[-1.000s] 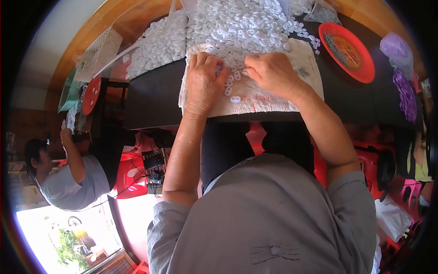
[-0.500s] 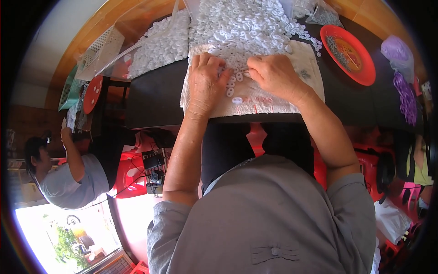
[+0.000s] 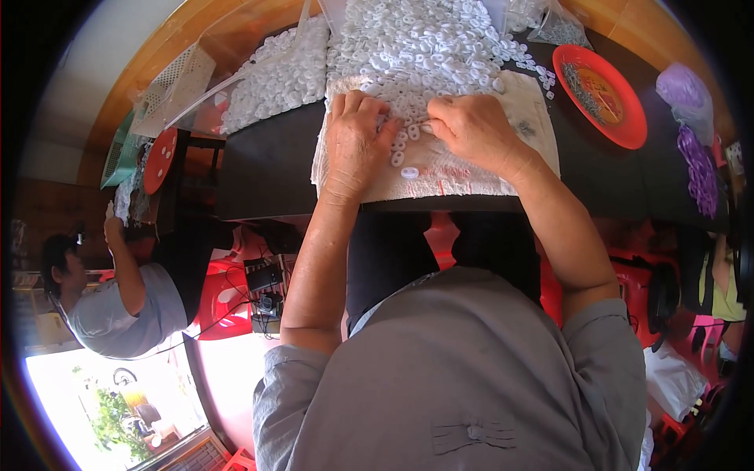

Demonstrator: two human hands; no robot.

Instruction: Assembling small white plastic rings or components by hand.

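Observation:
Small white oval plastic pieces with holes (image 3: 416, 47) lie heaped on the far side of a cream cloth (image 3: 495, 184). My left hand (image 3: 357, 137) rests at the near edge of the heap, its fingers curled in towards the thumb, with a white piece showing between them. To its right, my right hand (image 3: 475, 133) is closed in a pinch; whatever its fingertips hold is too small to make out. Several loose pieces trail between my hands, and a single white piece (image 3: 409, 173) lies nearer me on the cloth.
A red plate (image 3: 636, 125) with small metal parts stands at the right. Beyond it lie a purple bag (image 3: 685, 86) and purple strands (image 3: 697, 169). More white pieces (image 3: 275, 86) are piled at the left. Another person (image 3: 129, 302) sits at the far left near a green basket (image 3: 118, 161).
Almost nothing differs. Both hands keep their places and grips, and the whole scene has shifted only very slightly in the view.

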